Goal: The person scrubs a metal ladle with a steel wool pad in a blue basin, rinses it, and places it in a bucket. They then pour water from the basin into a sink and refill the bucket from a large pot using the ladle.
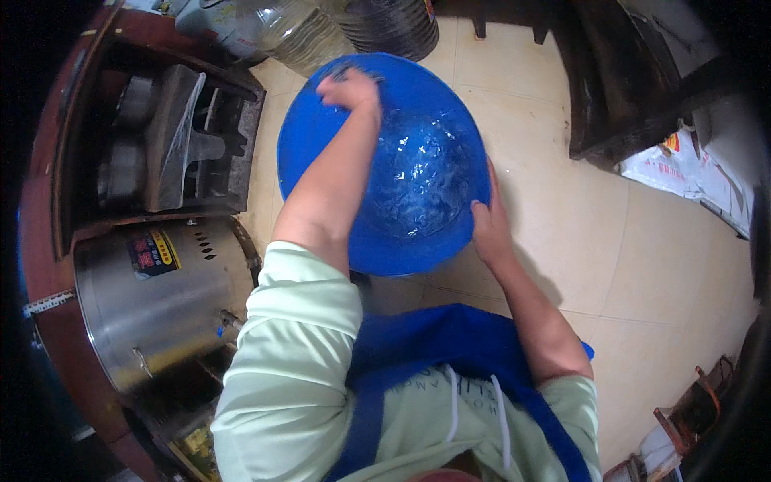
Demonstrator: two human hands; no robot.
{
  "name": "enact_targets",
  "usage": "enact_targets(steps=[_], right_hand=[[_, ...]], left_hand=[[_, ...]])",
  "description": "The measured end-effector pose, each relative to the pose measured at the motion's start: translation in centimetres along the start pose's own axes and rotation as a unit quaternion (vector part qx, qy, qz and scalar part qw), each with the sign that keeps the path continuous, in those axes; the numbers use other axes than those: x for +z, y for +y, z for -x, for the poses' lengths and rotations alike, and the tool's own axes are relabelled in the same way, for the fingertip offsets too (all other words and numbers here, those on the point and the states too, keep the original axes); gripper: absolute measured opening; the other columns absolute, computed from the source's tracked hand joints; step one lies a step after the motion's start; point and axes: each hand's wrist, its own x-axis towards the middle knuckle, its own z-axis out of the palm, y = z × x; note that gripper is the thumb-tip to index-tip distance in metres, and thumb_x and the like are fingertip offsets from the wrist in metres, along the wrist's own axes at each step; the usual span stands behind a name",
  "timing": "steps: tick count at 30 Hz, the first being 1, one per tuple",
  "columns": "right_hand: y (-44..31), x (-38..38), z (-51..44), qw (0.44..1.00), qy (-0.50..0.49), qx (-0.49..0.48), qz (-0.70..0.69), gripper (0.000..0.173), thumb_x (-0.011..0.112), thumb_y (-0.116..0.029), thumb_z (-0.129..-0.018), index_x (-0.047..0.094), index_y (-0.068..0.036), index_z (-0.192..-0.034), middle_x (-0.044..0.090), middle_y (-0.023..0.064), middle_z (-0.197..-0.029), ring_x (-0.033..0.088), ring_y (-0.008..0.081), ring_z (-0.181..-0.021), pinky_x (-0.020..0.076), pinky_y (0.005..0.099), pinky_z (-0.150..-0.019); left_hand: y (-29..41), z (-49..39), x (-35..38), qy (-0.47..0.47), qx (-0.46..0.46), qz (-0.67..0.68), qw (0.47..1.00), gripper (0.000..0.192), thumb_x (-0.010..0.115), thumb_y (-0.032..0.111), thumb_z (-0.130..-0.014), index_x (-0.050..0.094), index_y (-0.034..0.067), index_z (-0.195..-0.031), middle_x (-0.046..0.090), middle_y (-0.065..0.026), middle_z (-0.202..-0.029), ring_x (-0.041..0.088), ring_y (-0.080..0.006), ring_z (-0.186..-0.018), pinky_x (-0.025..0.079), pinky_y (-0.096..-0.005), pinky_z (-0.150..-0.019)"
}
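Observation:
A large round blue plastic basin (328,141) is tilted in front of me, with water (421,175) swirling and glinting in its lower right part. My left hand (354,90) reaches across to the far left inner wall, fingers curled. A small dark thing, blurred by motion, shows at its fingertips; what it is cannot be made out. At the basin's right rim, my right hand (491,226) grips the edge, thumb on the near side and fingers around the outside.
Beyond the basin stand a large clear plastic bottle (295,36) and a dark ribbed container (391,27). A wooden cabinet (256,144) with pots and a steel drum (174,301) with a tap line the left. Dark wooden furniture (614,78) and a white printed sack (662,172) are at right.

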Motion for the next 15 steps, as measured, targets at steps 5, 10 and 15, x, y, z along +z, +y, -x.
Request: enact_targets(steps=[5,10,15], right_hand=[[0.3,0.3,-0.8,1.000,-0.003,-0.005,-0.002,0.069,0.040,-0.009,-0.076,0.019,0.003,-0.142,0.025,0.0248,-0.144,0.026,0.0339,-0.134,0.0189,0.0381,-0.111],[1.1,0.5,-0.9,0.999,-0.005,-0.019,0.028,0.071,0.037,-0.005,-0.077,0.014,0.001,-0.144,0.022,0.0209,-0.147,0.022,0.0285,-0.136,0.0167,0.0350,-0.111],[1.5,0.7,-1.0,0.998,0.021,-0.048,0.029,0.071,0.037,-0.005,-0.076,0.013,0.004,-0.142,0.021,0.0224,-0.146,0.020,0.0297,-0.137,0.0155,0.0358,-0.112]], left_hand=[[-4.5,10.7,-2.9,-0.489,0.435,-0.198,0.730,0.034,0.058,0.006,-0.074,0.043,0.003,-0.105,0.047,-0.0189,-0.104,0.046,-0.0339,-0.098,0.039,-0.0420,-0.088],[-10.9,11.1,-15.1,-0.852,0.130,-0.278,0.425,0.042,0.057,0.011,-0.080,0.045,0.007,-0.120,0.053,-0.0202,-0.114,0.052,-0.0301,-0.108,0.039,-0.0396,-0.095],[-14.6,6.5,-16.3,-0.852,0.173,-0.403,0.285,0.043,0.056,0.012,-0.081,0.046,0.009,-0.123,0.054,-0.0188,-0.117,0.053,-0.0310,-0.109,0.041,-0.0410,-0.094]])
